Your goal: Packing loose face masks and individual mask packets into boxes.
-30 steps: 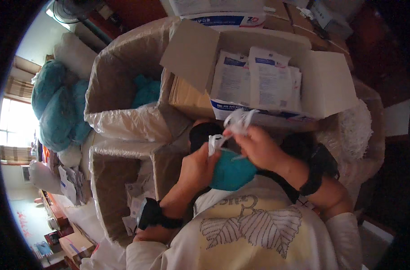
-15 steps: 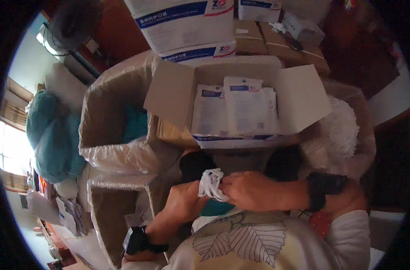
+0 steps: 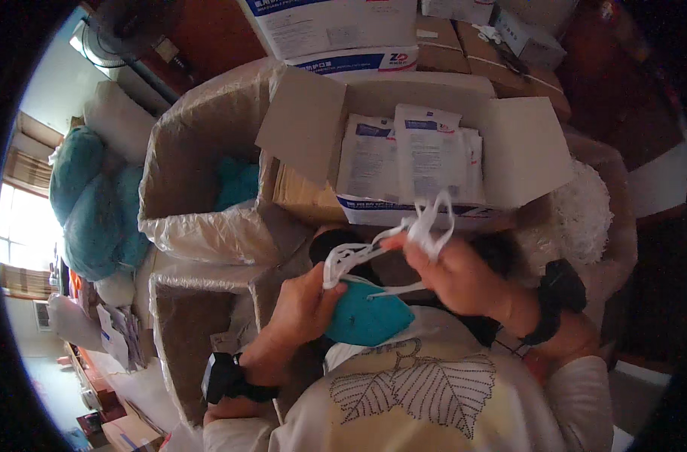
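My left hand (image 3: pixel 302 303) and right hand (image 3: pixel 464 275) firmly pinch looped white elastic straps (image 3: pixel 339 264) by a teal pointed mask (image 3: pixel 370 316), seemingly sorting them; next likely needs gentle parting.

The mask (image 3: pixel 370 316) is teal, its straps (image 3: pixel 428 232) white; packets (image 3: pixel 432 154) white with blue and red; bundles (image 3: pixel 94 211) at left teal; the cream shirt (image 3: pixel 419 392) dark dotted leaf-patterned.

Packing workroom, by the look of it: white packets (image 3: pixel 431 154) are stood in an open carton (image 3: pixel 529 151), plastic-lined boxes (image 3: pixel 208 239) are set alongside, bulging teal bags (image 3: pixel 98 226) are heaped near a curtained window (image 3: pixel 23 230).
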A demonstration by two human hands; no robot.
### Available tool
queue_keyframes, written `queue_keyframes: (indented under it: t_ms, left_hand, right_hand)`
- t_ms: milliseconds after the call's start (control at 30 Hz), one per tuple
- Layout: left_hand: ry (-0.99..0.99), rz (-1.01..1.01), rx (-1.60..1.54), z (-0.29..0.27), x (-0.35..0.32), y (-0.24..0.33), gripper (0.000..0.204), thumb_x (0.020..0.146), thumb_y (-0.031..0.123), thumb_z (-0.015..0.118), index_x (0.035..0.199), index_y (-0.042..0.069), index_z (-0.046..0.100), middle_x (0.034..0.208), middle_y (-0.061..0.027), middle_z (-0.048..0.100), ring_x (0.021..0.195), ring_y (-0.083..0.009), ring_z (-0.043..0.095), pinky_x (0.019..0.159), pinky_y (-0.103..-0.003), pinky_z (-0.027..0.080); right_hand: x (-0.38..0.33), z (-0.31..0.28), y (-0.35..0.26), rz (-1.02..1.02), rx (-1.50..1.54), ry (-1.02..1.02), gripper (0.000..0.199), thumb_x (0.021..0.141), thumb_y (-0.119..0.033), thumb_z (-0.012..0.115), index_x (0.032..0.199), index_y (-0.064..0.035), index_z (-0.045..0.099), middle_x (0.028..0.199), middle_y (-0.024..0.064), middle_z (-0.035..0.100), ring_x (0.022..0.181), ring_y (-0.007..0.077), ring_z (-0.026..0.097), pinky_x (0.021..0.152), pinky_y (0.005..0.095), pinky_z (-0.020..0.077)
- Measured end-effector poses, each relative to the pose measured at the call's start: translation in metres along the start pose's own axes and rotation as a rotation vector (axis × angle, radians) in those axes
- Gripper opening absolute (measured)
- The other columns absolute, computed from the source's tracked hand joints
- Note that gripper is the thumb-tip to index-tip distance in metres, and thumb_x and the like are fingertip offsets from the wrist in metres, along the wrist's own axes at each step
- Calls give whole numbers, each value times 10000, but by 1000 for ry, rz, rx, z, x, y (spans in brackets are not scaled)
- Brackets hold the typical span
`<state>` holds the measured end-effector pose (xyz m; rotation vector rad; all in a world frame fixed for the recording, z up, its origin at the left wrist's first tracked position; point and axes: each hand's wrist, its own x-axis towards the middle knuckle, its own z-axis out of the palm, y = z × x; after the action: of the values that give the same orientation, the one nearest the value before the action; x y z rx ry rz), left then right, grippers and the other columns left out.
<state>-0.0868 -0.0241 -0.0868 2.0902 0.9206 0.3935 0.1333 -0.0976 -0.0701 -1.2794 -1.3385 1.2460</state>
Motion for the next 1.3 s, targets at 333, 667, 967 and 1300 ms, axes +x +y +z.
queue_keyframes:
  t_ms: [333, 667, 967, 1300]
  left_hand:
    - [-255, 131, 159, 4, -18, 3, 190, 744, 218, 597, 835, 71, 520, 681, -136, 556, 641, -341, 560, 543, -412, 446]
    - [232, -629, -1085, 26, -60, -8, 205, 873, 196, 464, 928, 13, 537, 774, -66, 574, 708, -175, 567, 613, -329, 446]
    - [-70, -522, -1243, 43, -17, -31, 285, 910, 253, 384, 1031, 21, 499, 841, -37, 489, 730, -109, 457, 644, -251, 387]
    - [-545, -616, -1485, 53, -21, -22, 350, 909, 312, 367, 1072, 26, 487, 983, -88, 493, 872, -156, 485, 757, -299, 400]
  right_hand:
    - [-22, 16, -2, -15, -749, -622, 167, 741, -188, 499, 796, -43, 563, 700, 171, 582, 658, 349, 590, 585, 443, 484]
    - [-143, -111, 49, 602, -626, -721, 132, 740, -154, 510, 781, -38, 557, 695, 168, 578, 663, 354, 565, 614, 438, 447]
    - [-28, -71, -1, 24, -565, 64, 280, 739, -84, 585, 1005, -8, 543, 794, 133, 561, 780, 305, 563, 728, 343, 441]
    - [29, 2, 0, -426, -481, -498, 420, 744, -256, 622, 1103, -60, 530, 1038, 76, 499, 913, 255, 498, 799, 345, 420]
